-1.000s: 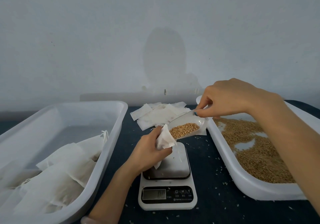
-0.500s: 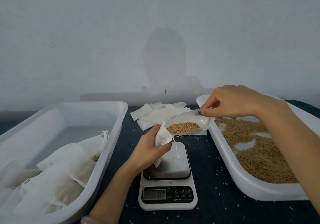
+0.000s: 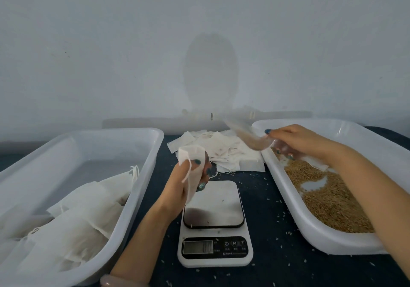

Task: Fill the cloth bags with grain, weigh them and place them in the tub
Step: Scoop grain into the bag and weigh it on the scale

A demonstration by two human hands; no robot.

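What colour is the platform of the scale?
Silver-grey platform, shiny, on the white scale; the head view shows it.

We can read only "M" and "T" beside a power symbol on the scale [image 3: 214,222]; its brand line and display digits are too blurred.
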